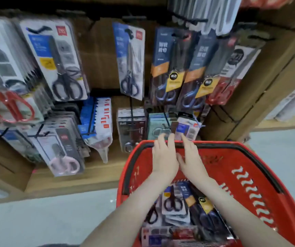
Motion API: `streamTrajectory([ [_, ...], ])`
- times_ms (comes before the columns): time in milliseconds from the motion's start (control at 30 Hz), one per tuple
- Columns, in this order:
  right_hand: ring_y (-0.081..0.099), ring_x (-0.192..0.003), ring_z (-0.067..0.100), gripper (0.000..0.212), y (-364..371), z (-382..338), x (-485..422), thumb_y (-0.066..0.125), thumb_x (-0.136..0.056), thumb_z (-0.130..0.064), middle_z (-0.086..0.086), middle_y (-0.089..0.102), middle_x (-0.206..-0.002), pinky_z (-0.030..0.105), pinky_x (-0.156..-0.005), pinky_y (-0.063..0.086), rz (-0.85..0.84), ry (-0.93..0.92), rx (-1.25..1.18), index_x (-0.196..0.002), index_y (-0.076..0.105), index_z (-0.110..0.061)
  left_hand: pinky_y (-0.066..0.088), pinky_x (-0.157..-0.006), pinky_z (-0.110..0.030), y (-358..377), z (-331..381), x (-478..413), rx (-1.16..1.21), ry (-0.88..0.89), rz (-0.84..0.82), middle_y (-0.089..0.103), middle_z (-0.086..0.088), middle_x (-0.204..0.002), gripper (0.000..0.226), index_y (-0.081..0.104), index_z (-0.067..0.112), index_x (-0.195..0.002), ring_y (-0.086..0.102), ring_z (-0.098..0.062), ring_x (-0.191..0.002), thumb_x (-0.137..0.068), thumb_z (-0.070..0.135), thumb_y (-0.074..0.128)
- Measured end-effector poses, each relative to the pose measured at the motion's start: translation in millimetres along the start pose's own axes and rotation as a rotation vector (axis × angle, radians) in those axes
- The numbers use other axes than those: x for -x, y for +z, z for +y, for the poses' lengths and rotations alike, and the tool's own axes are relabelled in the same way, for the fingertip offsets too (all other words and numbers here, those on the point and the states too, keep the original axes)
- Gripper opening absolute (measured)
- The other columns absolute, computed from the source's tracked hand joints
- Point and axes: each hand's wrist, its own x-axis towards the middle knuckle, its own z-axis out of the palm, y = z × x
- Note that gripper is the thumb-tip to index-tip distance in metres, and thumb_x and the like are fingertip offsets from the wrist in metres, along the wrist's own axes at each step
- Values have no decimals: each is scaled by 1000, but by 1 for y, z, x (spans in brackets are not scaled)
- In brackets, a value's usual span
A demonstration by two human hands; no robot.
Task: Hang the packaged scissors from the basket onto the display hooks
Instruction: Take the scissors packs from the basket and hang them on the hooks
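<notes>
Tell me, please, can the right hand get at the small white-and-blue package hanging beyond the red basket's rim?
Probably yes: the right hand has fingertips just below the small white-and-blue package, nothing between.

- The red plastic basket (250, 150), edged with a black rim band, stood low at the right, just in front of the display's bottom row.
- A loose heap of packaged scissors (171, 220) lay inside it. A white-carded pack (174, 202) with black handles lay on top, beside a dark blue and orange pack (199, 205).
- Black wire display hooks (131, 113) stuck out from the brown board, most carrying stacked packs.
- A small blue-and-white pack (187, 128) sat just beyond the basket's far rim; whether it hung on a hook could not be told.
- Above it, two navy-and-orange packs (164, 68) with blue handles hung side by side.
</notes>
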Motion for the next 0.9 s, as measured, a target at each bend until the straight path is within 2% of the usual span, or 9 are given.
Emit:
streamTrajectory([
  [100,36,-134,34,71,21,56,49,57,-92,-6,19,40,-145,28,-110,23,-202,110,104,-151,17,-6,35,-105,-40,49,-12,39,-84,-152,-360,33,-18,-143,70,31,10,-146,37,-36,-127,-81,1,57],
  [267,20,-142,12,79,47,108,94,56,-97,-31,0,26,-153,13,-108,7,-506,140,135,-153,3,-17,23,-116,-46,111,-56,91,-160,-331,-793,7,-17,-159,65,11,24,-155,13,-36,-144,-99,31,44],
  [367,11,-146,17,85,66,121,97,49,-95,-50,2,13,-159,22,-114,6,-639,111,125,-154,-1,-16,9,-120,-48,135,-72,106,-147,-394,-953,2,-15,-162,60,6,35,-154,5,-35,-148,-101,49,29],
  [467,4,-149,23,112,89,142,103,1,-66,-92,6,5,-161,40,-119,8,-911,39,242,-153,-10,-22,0,-120,-48,151,-77,111,-19,-455,-1084,1,-9,-164,56,6,45,-152,-2,-30,-150,-99,55,22],
  [500,1,-149,23,120,93,147,106,-10,-56,-94,5,4,-161,41,-119,7,-976,35,253,-153,-11,-24,0,-120,-49,153,-77,112,15,-464,-1099,2,-8,-164,56,6,46,-151,-3,-29,-150,-99,54,24],
  [567,-4,-149,23,119,97,154,110,-11,-55,-90,7,-1,-161,41,-120,3,-1029,47,265,-153,-12,-23,1,-120,-49,157,-76,114,86,-495,-1077,4,-8,-164,59,9,46,-151,-4,-28,-150,-98,49,33],
  [700,-10,-149,23,85,87,152,113,34,-95,-60,9,-10,-162,35,-119,-6,-1055,64,289,-153,-11,-17,8,-120,-38,153,-68,115,251,-555,-1004,12,-6,-162,68,15,37,-153,6,-25,-149,-96,37,52],
  [800,-11,-148,23,86,77,149,119,49,-96,-48,2,-11,-162,35,-119,-6,-1065,117,205,-153,-12,-24,27,-106,-27,146,-61,115,370,-669,-889,22,-9,-155,84,12,27,-154,20,-25,-144,-89,22,65],
  [900,-15,-147,23,89,67,140,123,53,-95,-45,-9,-14,-161,39,-119,-4,-1080,177,141,-151,-15,-34,36,-89,-21,138,-56,114,542,-823,-727,44,-8,-137,83,20,18,-148,38,-24,-133,-81,-2,65],
])
